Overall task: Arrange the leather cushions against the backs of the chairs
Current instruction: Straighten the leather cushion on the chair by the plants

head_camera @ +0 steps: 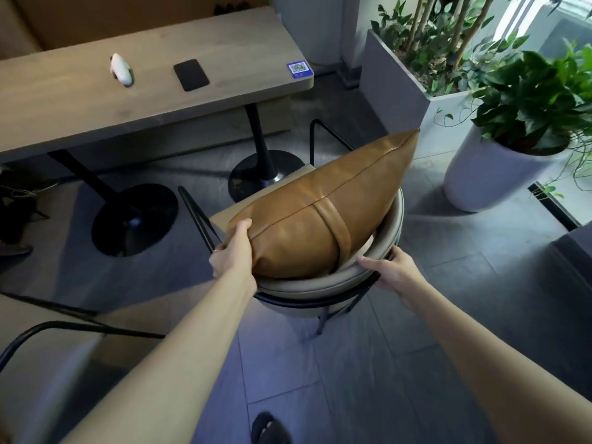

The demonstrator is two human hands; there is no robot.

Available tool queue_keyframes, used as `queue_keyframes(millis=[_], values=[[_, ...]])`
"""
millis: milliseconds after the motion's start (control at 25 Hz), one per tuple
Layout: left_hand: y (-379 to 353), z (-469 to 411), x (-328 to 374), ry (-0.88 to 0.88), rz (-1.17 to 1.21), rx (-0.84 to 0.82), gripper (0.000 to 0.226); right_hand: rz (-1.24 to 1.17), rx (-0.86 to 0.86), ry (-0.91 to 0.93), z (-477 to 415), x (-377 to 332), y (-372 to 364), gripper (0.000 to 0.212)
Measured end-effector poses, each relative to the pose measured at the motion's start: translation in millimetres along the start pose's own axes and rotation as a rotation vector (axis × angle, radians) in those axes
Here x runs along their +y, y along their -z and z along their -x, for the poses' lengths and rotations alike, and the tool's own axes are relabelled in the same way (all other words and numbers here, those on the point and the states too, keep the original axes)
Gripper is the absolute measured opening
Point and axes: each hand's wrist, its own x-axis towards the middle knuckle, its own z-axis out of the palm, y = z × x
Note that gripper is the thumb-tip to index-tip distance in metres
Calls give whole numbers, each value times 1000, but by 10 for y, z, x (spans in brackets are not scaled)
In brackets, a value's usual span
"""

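Cushion (317, 209) is gripped at one corner by left hand (231, 251); right hand (392, 270) clasps chair back (320, 286), so sliding off is risked.

Leather cushion (323, 206) against chair back (320, 285)

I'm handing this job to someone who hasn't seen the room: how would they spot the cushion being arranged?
Start at the long wooden table, then come toward the camera to the round-backed grey chair beside the white planter. The tan leather cushion leans on that chair's curved back, the left hand gripping its corner. It is the only brown leather item, with a strap across its centre seam.
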Motion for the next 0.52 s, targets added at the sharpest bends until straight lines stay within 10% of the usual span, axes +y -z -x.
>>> queue_keyframes(millis=[160,520], values=[[-75,-5,-70,-55,-22,2,91,-7,10,-21,-60,-51,0,30],[-66,-555,405,-139,-11,51,92,56,21,25,-94,-241,-613,115]])
